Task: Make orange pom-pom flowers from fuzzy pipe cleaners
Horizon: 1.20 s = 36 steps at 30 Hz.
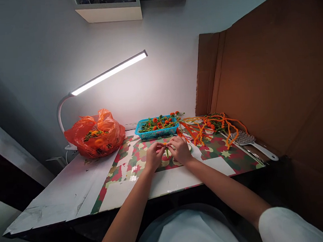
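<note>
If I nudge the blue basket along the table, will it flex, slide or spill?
The blue basket probably keeps its shape: its walls stand unbuckled. It looks light, with openwork sides. Orange flowers rising above its rim might spill if it tips.

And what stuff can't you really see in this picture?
All in the head view:
Little orange-and-green piece: too small, partly covered by the left hand and right hand.
Orange bag: its crumpled plastic obscures what's low inside.
Wall cabinet: cut off by the top edge.
</note>
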Tool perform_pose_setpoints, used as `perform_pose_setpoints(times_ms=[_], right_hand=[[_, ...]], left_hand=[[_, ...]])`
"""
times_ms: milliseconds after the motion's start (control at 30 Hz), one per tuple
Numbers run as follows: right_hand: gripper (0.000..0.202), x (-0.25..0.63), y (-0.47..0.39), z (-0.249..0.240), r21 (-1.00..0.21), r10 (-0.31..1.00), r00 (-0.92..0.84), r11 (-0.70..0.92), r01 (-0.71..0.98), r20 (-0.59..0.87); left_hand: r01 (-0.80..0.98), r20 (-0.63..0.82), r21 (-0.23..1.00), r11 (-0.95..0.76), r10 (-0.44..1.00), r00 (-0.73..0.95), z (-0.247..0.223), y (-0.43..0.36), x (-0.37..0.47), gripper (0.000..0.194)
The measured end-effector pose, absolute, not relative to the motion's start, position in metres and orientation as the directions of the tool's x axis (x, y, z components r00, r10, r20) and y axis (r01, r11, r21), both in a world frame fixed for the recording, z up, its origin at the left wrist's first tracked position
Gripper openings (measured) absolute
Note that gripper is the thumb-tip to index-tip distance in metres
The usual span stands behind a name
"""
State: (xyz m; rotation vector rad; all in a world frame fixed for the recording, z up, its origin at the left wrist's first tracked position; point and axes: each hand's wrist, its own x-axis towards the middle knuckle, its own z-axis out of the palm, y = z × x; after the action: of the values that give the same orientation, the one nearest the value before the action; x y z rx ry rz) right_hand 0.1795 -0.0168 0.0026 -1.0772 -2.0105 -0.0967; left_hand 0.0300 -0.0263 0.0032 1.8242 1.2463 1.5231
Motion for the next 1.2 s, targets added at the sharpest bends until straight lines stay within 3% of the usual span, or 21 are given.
perform_pose_setpoints(times_ms=[267,633,900,1033,1200], right_hand=[[0.009,0.1745,-0.0138,-0.0008,-0.328,0.719,-0.277,0.578,0.747,0.637],[0.011,0.1729,-0.0109,0.0,-0.358,0.746,-0.232,0.536,0.764,0.624],[0.016,0.1785,-0.0084,0.0016,-0.613,0.764,-0.081,0.572,0.545,0.64],[0.015,0.1763,-0.0135,0.0005,-0.53,0.797,-0.227,0.555,0.641,0.56],[0.023,0.1709,-0.0141,-0.0024,-0.412,0.821,-0.25,0.492,0.767,0.514]], left_hand=[[0.385,0.562,0.776,-0.499,0.825,-0.063,0.0032,-0.0279,0.031,0.01],[0.291,0.456,0.857,-0.425,0.889,-0.043,-0.0007,-0.0224,0.032,0.021],[-0.059,0.323,0.942,-0.329,0.941,-0.099,0.0029,-0.0229,0.0327,0.044],[-0.101,0.298,0.948,-0.303,0.953,-0.063,0.0033,-0.0219,0.0326,0.045],[0.031,0.369,0.929,-0.368,0.929,-0.024,0.0006,-0.0229,0.0329,0.037]])
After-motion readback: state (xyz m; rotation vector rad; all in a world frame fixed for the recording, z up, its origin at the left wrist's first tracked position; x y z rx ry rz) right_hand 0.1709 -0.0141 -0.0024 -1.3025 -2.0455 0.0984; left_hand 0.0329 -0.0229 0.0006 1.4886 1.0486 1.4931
